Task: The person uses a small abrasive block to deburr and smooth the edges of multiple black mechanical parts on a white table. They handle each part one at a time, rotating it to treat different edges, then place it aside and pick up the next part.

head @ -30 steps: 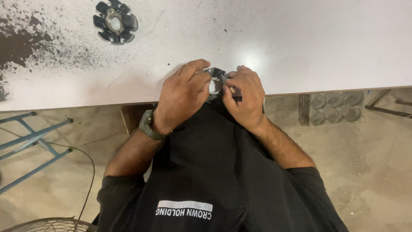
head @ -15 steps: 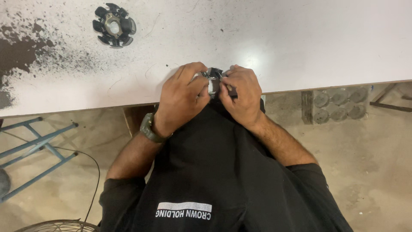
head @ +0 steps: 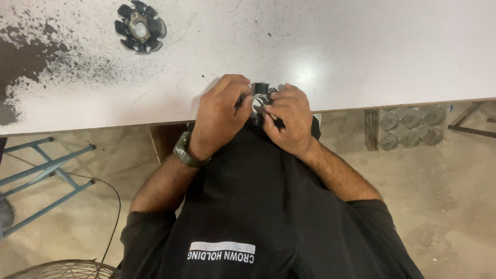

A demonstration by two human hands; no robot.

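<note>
Dark metal part (head: 260, 98) mostly hidden, both hands closed around it, left hand (head: 223, 116), right hand (head: 290, 118)

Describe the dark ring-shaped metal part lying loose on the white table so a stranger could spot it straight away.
Start at the white table and go to its far left, beside the black dusty smear. There lies a dark metal ring with stubby teeth around a pale hollow centre. Unlike the similar part held between both hands at the table's near edge, nobody touches it.
</note>
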